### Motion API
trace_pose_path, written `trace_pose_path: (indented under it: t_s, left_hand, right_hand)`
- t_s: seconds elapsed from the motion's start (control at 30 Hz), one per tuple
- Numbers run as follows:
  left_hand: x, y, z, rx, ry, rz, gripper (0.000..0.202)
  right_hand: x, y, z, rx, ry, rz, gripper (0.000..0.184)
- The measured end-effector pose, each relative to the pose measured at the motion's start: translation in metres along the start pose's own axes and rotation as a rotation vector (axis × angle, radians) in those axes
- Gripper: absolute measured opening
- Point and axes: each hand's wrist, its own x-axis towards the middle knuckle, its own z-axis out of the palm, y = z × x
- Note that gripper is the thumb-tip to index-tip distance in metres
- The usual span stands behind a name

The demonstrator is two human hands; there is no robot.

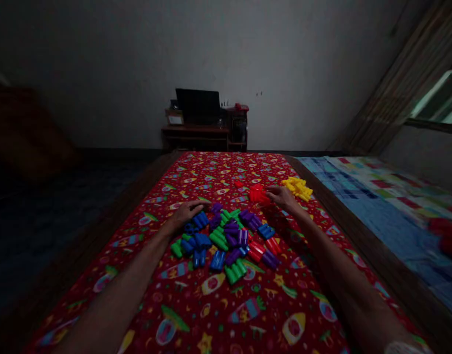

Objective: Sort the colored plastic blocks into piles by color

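A mixed heap of ribbed plastic building blocks lies on the cloth, with green blocks [219,238], blue blocks [202,241], purple blocks [243,238] and a few red ones [256,250]. My left hand [187,214] rests at the heap's left edge, fingers stretched out over the blue blocks, close to a purple one. Farther back on the right, my right hand [283,196] has its fingers pinched at a smaller pile of red blocks [258,193]. It seems to grip a red block there, though the fingertips are blurred.
Yellow blocks [297,188] form a separate pile just beyond my right hand. A red patterned cloth [218,314] covers the long table. Against the far wall stands a desk [196,130] with a dark monitor [198,105]. Bedding [373,196] spreads along the right.
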Motion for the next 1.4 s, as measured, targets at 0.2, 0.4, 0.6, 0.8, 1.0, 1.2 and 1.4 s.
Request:
trace_pose_path:
  t_s: [0.2,0.4,0.6,0.8,1.0,1.2,1.4]
  left_hand:
    - [-0.001,-0.001,-0.001,-0.01,-0.005,0.002,0.053]
    - [0.0,-0.004,0.001,-0.072,-0.026,-0.014,0.056]
    - [-0.001,-0.004,0.001,-0.081,-0.023,-0.014,0.058]
    - [0.0,-0.004,0.001,-0.087,-0.039,-0.001,0.057]
    - [0.001,-0.006,0.001,-0.047,-0.021,0.01,0.054]
    - [0.001,0.046,0.01,0.238,0.149,0.328,0.043]
    - [-0.007,0.072,0.038,0.515,-0.007,0.496,0.027]
  right_hand:
    - [-0.017,-0.006,-0.005,-0.05,0.156,-0.084,0.031]
    - [-0.049,-0.061,-0.006,-0.125,-0.52,-0.25,0.023]
    - [-0.08,-0.078,0.038,-0.521,-0.463,-0.374,0.021]
    - [-0.074,-0.074,0.047,-0.287,-0.41,-0.32,0.016]
    - [-0.058,-0.073,0.029,-0.141,-0.153,-0.27,0.015]
    - [-0.055,-0.072,0.025,0.038,-0.034,-0.299,0.018]
    - [-0.055,-0.076,0.026,0.124,-0.027,-0.353,0.02]
